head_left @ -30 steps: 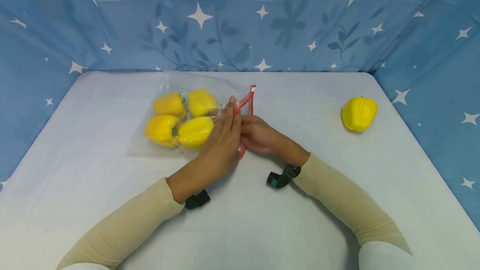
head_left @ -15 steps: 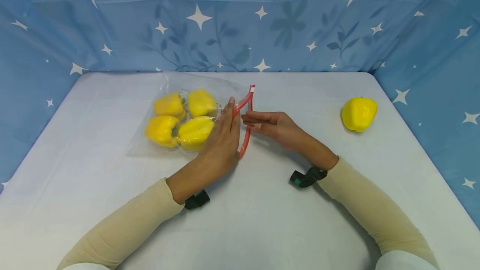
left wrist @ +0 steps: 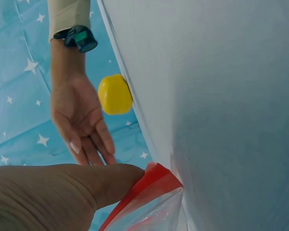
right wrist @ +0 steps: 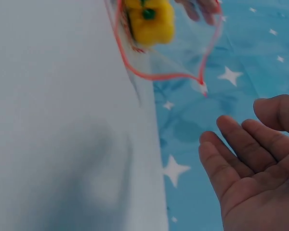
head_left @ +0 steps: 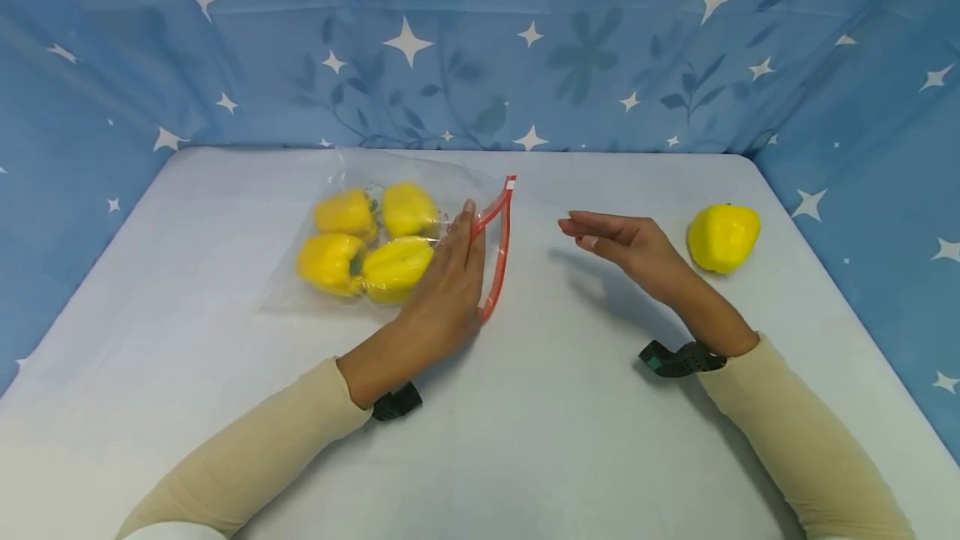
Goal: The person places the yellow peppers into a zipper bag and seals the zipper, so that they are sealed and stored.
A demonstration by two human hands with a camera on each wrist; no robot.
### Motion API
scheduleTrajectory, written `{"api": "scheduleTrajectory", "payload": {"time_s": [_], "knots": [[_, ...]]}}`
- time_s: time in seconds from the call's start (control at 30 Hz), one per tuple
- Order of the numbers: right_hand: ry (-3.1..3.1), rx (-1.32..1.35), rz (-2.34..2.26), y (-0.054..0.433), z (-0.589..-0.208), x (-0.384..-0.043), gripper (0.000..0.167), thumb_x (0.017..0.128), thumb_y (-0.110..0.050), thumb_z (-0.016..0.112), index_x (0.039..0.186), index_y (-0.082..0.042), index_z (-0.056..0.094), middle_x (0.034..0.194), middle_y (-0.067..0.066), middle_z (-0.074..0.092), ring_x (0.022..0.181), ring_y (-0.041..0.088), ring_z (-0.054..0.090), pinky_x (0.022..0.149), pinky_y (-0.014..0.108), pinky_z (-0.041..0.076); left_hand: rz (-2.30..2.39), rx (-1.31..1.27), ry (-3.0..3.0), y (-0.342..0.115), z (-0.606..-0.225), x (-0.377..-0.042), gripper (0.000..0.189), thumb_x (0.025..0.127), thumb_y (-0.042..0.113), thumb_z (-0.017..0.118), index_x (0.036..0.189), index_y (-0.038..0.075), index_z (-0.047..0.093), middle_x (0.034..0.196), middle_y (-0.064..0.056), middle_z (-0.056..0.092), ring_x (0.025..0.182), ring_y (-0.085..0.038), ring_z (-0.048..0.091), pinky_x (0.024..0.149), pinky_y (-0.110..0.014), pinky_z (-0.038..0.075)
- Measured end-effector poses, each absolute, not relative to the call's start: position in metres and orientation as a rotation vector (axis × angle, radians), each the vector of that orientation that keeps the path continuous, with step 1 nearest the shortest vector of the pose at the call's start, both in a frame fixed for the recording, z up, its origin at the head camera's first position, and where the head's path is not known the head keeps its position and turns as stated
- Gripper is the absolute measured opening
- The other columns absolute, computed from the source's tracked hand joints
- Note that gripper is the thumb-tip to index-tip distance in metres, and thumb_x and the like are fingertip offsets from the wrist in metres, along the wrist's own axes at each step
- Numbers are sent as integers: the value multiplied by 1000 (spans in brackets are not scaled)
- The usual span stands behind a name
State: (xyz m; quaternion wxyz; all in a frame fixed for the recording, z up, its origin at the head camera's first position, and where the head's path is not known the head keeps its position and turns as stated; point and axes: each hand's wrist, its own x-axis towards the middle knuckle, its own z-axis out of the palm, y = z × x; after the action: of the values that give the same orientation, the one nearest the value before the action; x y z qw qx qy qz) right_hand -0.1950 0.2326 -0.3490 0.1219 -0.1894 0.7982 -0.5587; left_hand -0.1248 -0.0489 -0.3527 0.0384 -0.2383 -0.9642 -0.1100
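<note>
The left hand (head_left: 444, 282) lies with fingers straight against the clear bag (head_left: 450, 173), beside its red mouth edge (head_left: 503, 248) and curled round nothing; gentle, steady pressure there should best hold the mouth apart. Left of those fingers, four yellow peppers (head_left: 397, 267) sit inside. Well apart on the other side, the right hand (head_left: 637, 252) hangs above the bench (head_left: 495, 440), its fingers extended, slightly bent and holding nothing. The loose yellow pepper (head_left: 723, 238) rests to the right of these fingers, nearer the wrist. Spreading them wider and cupping its glossy sides would likely prevent rolling.
</note>
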Motion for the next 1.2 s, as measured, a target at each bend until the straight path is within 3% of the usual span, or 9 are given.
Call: {"api": "scheduleTrajectory", "payload": {"time_s": [0.33,0.6,0.9,1.07,1.2], "knots": [[2527,-546,-1685,278,-333,-195,40,99,-17,58,138,-11,56,129,4,63,113,11,59,93,16,45,-291,-761,-2916,-50,-355,-124,107,79,14,79,151,-9,3,158,-18,-21,147,-31,-8,116,-37,3],[2691,-371,-1710,318,-326,-199,41,98,-20,60,137,-9,57,127,0,64,110,5,61,93,12,42,-304,-769,-2922,-50,-355,-124,107,81,16,78,151,-8,0,158,-18,-23,146,-28,-14,116,-37,0],[2826,5,-1750,360,-331,-207,45,99,-19,58,143,-18,51,142,-8,51,138,8,33,100,11,32,-264,-779,-2912,-50,-356,-125,110,80,19,79,151,-9,-1,158,-19,-21,146,-26,-16,117,-37,1],[2844,127,-1649,377,-339,-210,51,100,-25,54,149,-18,40,152,-8,37,142,7,23,108,16,24,-265,-781,-2911,-51,-357,-125,113,80,20,80,151,-8,-2,158,-19,-21,145,-26,-17,117,-38,2],[2776,205,-1551,388,-344,-211,53,101,-34,49,151,-20,36,155,-8,32,143,8,23,109,22,25,-271,-780,-2916,-51,-357,-125,113,80,20,80,151,-8,-3,158,-18,-22,145,-26,-17,117,-38,2]]}}
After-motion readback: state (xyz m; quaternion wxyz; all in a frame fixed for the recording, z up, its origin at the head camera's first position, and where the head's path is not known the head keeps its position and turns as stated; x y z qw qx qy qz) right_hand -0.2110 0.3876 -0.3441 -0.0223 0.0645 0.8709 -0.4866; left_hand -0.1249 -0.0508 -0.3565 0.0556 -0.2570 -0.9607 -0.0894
